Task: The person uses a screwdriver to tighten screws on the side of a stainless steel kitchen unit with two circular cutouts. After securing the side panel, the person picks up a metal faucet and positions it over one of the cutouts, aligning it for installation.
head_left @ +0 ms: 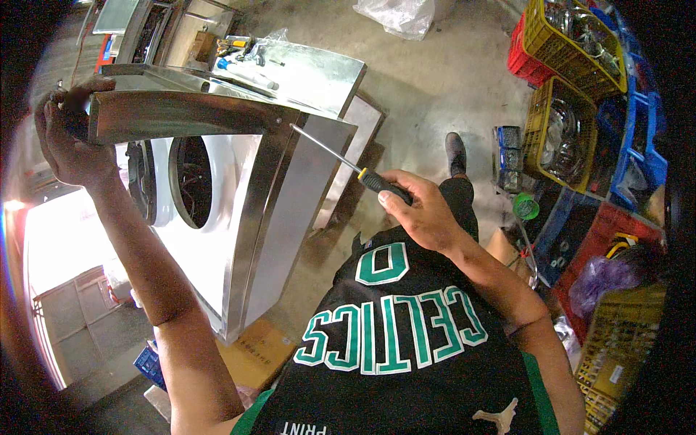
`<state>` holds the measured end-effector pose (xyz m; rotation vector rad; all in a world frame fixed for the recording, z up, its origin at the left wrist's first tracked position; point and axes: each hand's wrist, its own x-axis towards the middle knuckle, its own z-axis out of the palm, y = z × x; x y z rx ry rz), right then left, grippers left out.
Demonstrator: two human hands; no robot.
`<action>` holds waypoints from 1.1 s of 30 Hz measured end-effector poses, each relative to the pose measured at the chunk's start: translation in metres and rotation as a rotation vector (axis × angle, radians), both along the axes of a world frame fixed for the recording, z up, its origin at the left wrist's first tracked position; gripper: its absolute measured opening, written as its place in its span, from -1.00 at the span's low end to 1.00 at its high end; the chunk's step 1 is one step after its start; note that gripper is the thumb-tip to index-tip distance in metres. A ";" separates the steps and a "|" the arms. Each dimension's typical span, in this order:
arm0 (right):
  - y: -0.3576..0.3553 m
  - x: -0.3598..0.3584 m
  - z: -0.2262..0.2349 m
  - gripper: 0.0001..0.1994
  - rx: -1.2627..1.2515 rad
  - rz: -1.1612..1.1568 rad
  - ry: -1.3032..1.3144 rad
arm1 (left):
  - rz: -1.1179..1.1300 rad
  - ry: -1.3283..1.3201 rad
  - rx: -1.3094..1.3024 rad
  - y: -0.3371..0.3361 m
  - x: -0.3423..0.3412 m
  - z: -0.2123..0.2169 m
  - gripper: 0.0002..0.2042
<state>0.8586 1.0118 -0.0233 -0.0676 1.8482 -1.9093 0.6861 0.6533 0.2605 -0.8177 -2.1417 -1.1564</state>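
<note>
At ten o'clock, the left hand (69, 138) clamps the far end of the steel housing's top flange (181, 112), steadying it. The right hand (420, 210), at center, is closed on a yellow-and-black screwdriver (341, 161) whose tip meets the flange corner at twelve o'clock. Keeping the shaft square to the screw and pressing firmly should prevent slipping.

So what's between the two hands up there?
In the head view, the steel frame spans from the left hand toward the right hand, whose screwdriver reaches it.
</note>
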 end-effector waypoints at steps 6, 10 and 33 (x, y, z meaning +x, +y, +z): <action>-0.008 -0.015 0.001 -0.65 -0.003 0.022 0.065 | 0.294 0.347 -0.384 -0.002 -0.002 -0.009 -0.60; -0.011 -0.020 0.002 -0.65 0.001 0.030 0.040 | 0.227 0.039 -0.093 0.006 0.003 -0.002 -0.62; -0.019 -0.023 -0.018 -0.60 0.088 -0.015 0.217 | 0.381 -0.011 -0.071 0.018 0.008 0.000 -0.59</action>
